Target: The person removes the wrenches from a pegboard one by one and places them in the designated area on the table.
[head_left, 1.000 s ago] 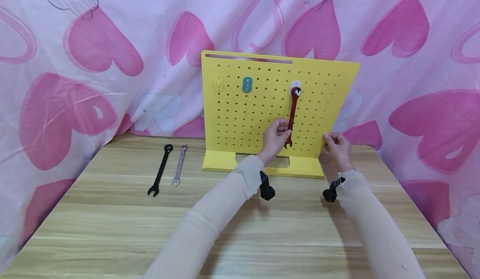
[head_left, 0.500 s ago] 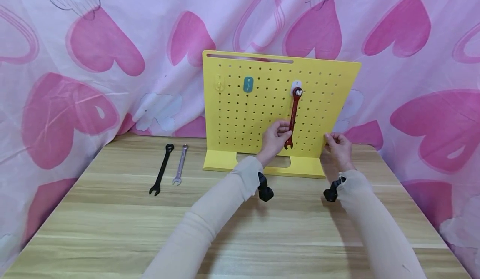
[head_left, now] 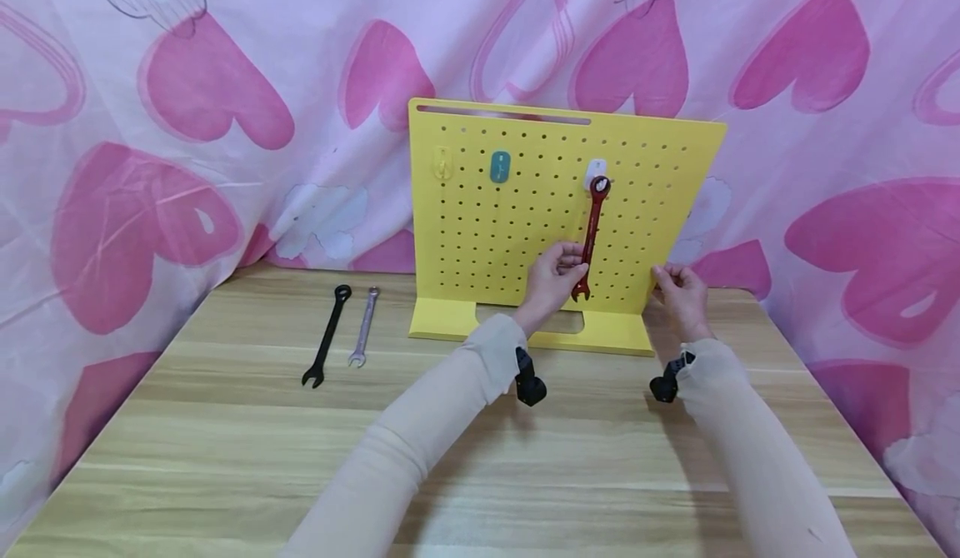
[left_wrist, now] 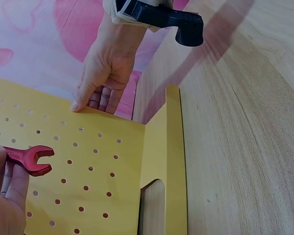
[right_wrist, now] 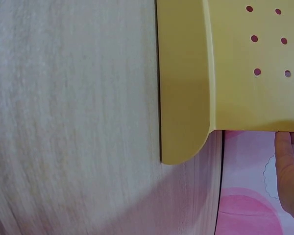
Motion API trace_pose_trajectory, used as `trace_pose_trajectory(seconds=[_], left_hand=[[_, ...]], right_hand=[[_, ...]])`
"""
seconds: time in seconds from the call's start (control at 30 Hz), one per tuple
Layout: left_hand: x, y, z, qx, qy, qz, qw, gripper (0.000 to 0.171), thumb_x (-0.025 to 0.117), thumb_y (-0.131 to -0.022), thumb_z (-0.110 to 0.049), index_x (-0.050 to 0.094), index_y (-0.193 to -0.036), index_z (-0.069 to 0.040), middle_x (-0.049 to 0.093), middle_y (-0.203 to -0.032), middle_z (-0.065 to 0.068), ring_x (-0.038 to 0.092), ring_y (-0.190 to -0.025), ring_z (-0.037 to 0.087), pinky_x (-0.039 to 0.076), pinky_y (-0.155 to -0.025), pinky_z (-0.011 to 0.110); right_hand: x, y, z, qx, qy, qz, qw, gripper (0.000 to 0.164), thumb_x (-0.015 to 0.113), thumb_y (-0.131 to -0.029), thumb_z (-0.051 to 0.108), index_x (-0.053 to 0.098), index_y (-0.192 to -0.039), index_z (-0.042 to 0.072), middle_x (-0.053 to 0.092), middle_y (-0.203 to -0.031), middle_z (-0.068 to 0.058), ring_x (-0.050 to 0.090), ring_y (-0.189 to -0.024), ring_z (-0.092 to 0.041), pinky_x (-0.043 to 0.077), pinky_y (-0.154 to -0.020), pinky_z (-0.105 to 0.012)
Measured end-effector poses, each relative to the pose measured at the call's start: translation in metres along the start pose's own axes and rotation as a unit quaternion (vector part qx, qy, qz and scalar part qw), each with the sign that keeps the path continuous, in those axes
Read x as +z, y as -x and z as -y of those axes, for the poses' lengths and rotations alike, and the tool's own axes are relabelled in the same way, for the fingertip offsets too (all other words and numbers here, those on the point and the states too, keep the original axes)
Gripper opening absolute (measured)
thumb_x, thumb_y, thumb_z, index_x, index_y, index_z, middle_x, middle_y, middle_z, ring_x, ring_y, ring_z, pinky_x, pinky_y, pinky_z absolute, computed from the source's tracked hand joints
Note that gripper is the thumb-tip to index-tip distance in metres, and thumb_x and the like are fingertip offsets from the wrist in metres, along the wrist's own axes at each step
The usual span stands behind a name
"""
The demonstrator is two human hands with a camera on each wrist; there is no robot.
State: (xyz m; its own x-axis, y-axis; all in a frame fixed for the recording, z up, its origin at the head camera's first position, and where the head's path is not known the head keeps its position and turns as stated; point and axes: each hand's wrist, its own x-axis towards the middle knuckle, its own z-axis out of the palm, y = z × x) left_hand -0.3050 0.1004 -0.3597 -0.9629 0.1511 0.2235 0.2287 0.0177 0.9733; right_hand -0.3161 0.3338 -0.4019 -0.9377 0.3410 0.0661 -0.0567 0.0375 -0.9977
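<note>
A red combination wrench hangs nearly upright in front of a yellow pegboard. Its ring end is at the white hook, whose tip shows through the ring. My left hand pinches the shank low down, just above the open-ended jaw. In the left wrist view that red wrench end sticks out past the fingers. My right hand grips the board's right edge, thumb at the front and the other fingers partly hidden behind. The right wrist view catches only part of the right hand at that edge.
Left of the board, a black wrench and a smaller silver wrench lie on the wooden table. A yellow hook and a teal hook sit on the board's upper left. A pink heart-patterned cloth hangs behind.
The head view has shifted slightly, so everything sits a little differently in it. Both hands keep their hold on the red wrench and the board's edge.
</note>
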Motion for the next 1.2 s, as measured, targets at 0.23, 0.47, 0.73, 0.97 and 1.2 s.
trace_pose_trajectory(seconds=[0.23,0.47,0.73,0.97,1.2], left_hand=[[-0.001,0.002,-0.001,-0.004,0.008,0.004,1.0000,0.022,0.065,-0.087,-0.005,0.063,-0.109,-0.009,0.067,-0.098,0.006,0.062,-0.082,0.011,0.053,-0.072,0.019],[-0.002,0.005,-0.002,-0.004,0.015,0.009,0.9999,0.022,0.066,-0.086,-0.005,0.064,-0.108,-0.008,0.068,-0.098,0.007,0.062,-0.082,0.012,0.053,-0.073,0.019],[-0.004,0.008,-0.003,-0.009,0.036,0.019,0.9991,0.022,0.066,-0.086,-0.005,0.064,-0.108,-0.008,0.068,-0.099,0.008,0.062,-0.083,0.012,0.053,-0.074,0.020],[-0.007,0.010,-0.005,-0.017,0.045,0.026,0.9985,0.024,0.067,-0.086,-0.007,0.063,-0.109,-0.008,0.067,-0.101,0.007,0.061,-0.084,0.011,0.053,-0.075,0.020],[-0.009,0.012,-0.009,-0.032,0.060,0.037,0.9970,0.024,0.067,-0.086,-0.009,0.063,-0.109,-0.006,0.067,-0.100,0.008,0.060,-0.078,0.008,0.054,-0.071,0.021]], right_hand=[[0.000,0.000,0.001,0.005,-0.004,-0.001,1.000,0.017,0.060,-0.091,0.022,0.052,-0.093,0.007,0.053,-0.091,-0.001,0.059,-0.081,-0.005,0.053,-0.074,-0.014],[0.003,0.007,0.010,0.007,-0.015,-0.003,1.000,0.014,0.058,-0.093,0.015,0.052,-0.094,0.002,0.055,-0.088,0.000,0.060,-0.077,-0.005,0.054,-0.073,-0.016],[0.005,0.012,0.016,0.014,-0.026,0.008,1.000,0.013,0.057,-0.093,0.013,0.050,-0.094,0.001,0.054,-0.089,-0.001,0.060,-0.078,-0.006,0.053,-0.075,-0.016],[0.002,0.003,0.006,0.014,-0.015,-0.004,1.000,0.014,0.059,-0.092,0.018,0.052,-0.093,0.006,0.054,-0.088,0.001,0.058,-0.077,-0.005,0.053,-0.071,-0.013],[0.003,0.005,0.009,0.016,-0.012,-0.005,1.000,0.016,0.059,-0.092,0.019,0.052,-0.093,0.005,0.054,-0.090,0.000,0.058,-0.078,-0.004,0.053,-0.072,-0.013]])
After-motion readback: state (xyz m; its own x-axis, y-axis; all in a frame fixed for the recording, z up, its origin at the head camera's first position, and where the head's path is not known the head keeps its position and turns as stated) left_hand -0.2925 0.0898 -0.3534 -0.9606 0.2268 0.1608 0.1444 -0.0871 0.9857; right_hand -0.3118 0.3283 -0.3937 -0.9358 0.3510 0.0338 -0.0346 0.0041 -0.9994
